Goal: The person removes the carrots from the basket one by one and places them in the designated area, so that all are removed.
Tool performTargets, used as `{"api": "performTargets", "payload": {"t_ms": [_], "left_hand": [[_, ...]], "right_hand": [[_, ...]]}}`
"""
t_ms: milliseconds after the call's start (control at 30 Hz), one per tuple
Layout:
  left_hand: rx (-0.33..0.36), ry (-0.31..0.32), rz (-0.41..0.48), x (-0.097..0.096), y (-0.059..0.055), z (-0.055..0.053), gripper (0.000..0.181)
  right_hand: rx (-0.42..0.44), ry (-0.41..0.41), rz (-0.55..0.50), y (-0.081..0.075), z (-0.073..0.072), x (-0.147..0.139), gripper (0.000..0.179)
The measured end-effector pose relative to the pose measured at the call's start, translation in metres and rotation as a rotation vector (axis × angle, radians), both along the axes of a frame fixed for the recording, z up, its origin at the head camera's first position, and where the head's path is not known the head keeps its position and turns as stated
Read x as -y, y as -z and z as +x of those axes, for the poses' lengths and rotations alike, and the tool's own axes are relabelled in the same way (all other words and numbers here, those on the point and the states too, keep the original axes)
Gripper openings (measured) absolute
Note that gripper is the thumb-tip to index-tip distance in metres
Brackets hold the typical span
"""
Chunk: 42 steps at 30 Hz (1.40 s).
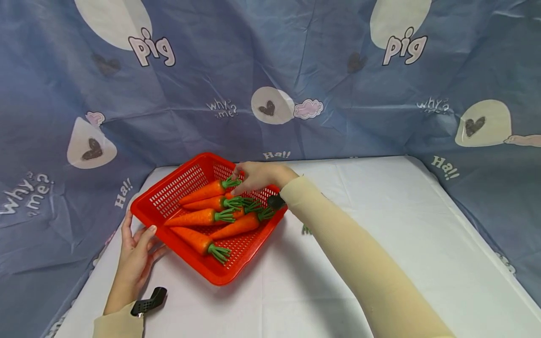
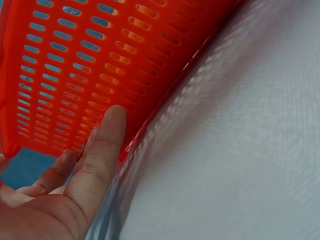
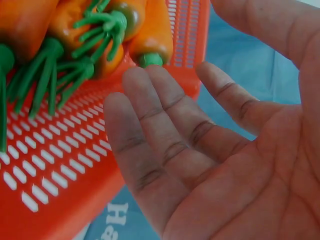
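A red slotted plastic basket (image 1: 228, 278) stands on the white tabletop, holding several orange carrots (image 1: 196, 217) with green tops. At its near left corner is my left hand (image 1: 136, 258), fingertips against the outside of the basket. In the left wrist view, straight fingers (image 2: 102, 150) touch the slotted wall from outside. My right hand (image 1: 258, 177) reaches over the far right rim. In the right wrist view, its fingers (image 3: 175, 140) are extended with the palm bare, fingertips beside the rim and near a carrot's green stub (image 3: 150, 59). A carrot partly shows beneath this hand.
A green leafy top (image 1: 306, 229) lies on the white tabletop (image 1: 351, 188), partly covered by my right sleeve (image 1: 355, 249). Behind the table hangs a blue printed cloth (image 1: 236, 56). Dark wrist devices (image 1: 150, 302) sit on both wrists.
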<state>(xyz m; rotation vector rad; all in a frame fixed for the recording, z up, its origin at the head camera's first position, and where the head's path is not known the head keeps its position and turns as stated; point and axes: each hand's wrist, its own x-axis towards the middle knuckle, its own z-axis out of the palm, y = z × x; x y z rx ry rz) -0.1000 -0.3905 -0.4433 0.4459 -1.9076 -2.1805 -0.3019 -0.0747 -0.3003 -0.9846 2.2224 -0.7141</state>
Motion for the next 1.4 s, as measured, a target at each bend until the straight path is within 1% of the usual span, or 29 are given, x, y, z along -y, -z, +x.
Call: {"api": "performTargets", "payload": {"t_ms": [67,133,267,367,433,600,733,833,967,1067,1133,1300,1400], "left_hand": [[0.0,-0.001,-0.003,0.0,0.0,0.0,0.086],[-0.007,0.003,0.0,-0.001,-0.001,0.0,0.086],[-0.009,0.005,0.0,-0.001,-0.002,0.0,0.085],[-0.002,0.003,-0.002,-0.001,-0.002,0.0,0.084],[0.002,-0.001,-0.004,-0.001,-0.002,0.001,0.085],[0.017,-0.011,-0.023,0.0,-0.001,0.004,0.086],[0.03,-0.018,-0.03,0.0,-0.001,0.006,0.086],[0.027,-0.019,-0.018,-0.002,-0.001,0.006,0.086],[0.026,-0.021,-0.011,-0.005,-0.002,0.005,0.086],[0.032,-0.024,-0.017,-0.006,-0.003,0.005,0.087],[0.034,-0.026,-0.019,-0.006,-0.003,0.006,0.087],[0.025,-0.018,-0.019,-0.007,-0.002,0.008,0.086],[0.022,-0.016,-0.021,-0.008,-0.002,0.01,0.085]], "right_hand": [[-0.022,-0.016,0.013,0.001,0.003,0.005,0.055],[-0.007,-0.031,0.02,0.002,0.005,0.01,0.055],[-0.024,-0.06,0.041,0.002,0.008,0.02,0.054],[-0.042,-0.066,0.064,0.003,0.01,0.029,0.055],[-0.036,-0.069,0.08,0.004,0.012,0.036,0.056],[-0.021,-0.064,0.124,0.011,0.027,0.057,0.057],[-0.046,-0.072,0.153,0.018,0.04,0.073,0.061],[-0.035,-0.079,0.141,0.022,0.047,0.081,0.066],[0.026,-0.051,0.14,0.027,0.053,0.087,0.072],[0.025,-0.037,0.158,0.031,0.056,0.091,0.073],[-0.001,-0.041,0.17,0.033,0.058,0.094,0.073],[-0.128,-0.044,0.251,0.039,0.065,0.104,0.074],[-0.219,-0.042,0.319,0.042,0.07,0.109,0.064]]}}
